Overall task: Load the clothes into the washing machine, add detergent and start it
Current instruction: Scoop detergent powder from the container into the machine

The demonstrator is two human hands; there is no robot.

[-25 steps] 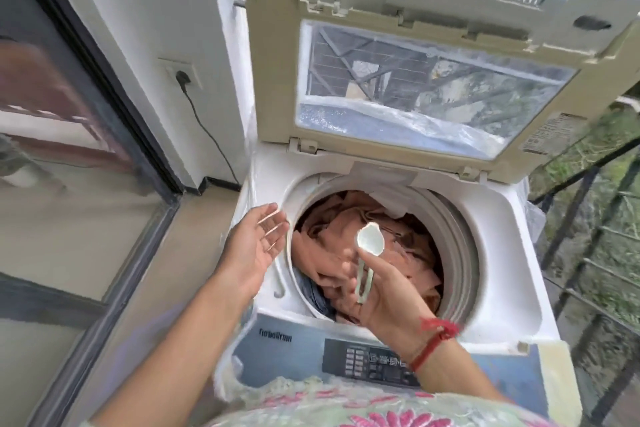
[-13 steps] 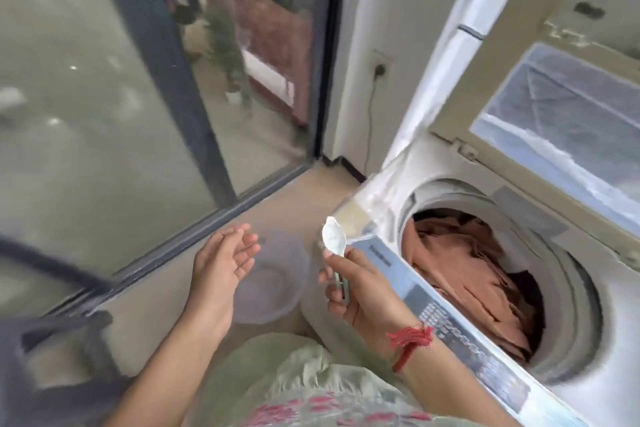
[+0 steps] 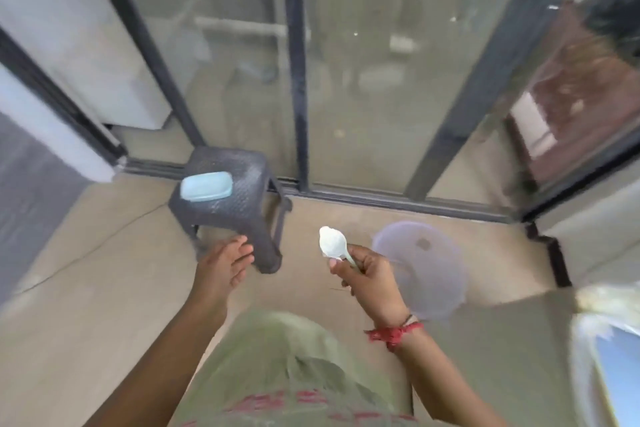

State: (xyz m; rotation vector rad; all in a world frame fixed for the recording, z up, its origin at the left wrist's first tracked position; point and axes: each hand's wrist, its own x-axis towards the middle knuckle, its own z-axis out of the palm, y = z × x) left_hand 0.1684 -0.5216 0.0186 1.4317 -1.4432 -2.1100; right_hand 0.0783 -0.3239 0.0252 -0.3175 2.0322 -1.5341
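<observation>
At the bottom edge a green garment (image 3: pixel 277 357) with a pink print is seen, and both forearms reach out over it. A red thread (image 3: pixel 391 333) is tied round the right wrist. A white spoon (image 3: pixel 331 241) is gripped by its handle in the right hand (image 3: pixel 372 279), with the fingers curled round it and the bowl pointing up and away; whether powder lies in the bowl cannot be told. The left hand (image 3: pixel 225 263) is held out with fingers relaxed and nearly straight, and nothing is held in it.

At the lower right edge a blurred corner of the washer (image 3: pixel 616 367) is shown. On the tiled floor (image 3: pixel 86 288), just behind the right hand, a clear round tub (image 3: pixel 426 263) is set. Beyond the left hand a dark woven stool (image 3: pixel 235 198) is placed; its near leg is overlapped by the fingertips, though contact cannot be told. A pale blue lidded box (image 3: pixel 206 186) is laid on the stool's seat. Behind all this, dark-framed glass doors (image 3: pixel 363 80) are seen.
</observation>
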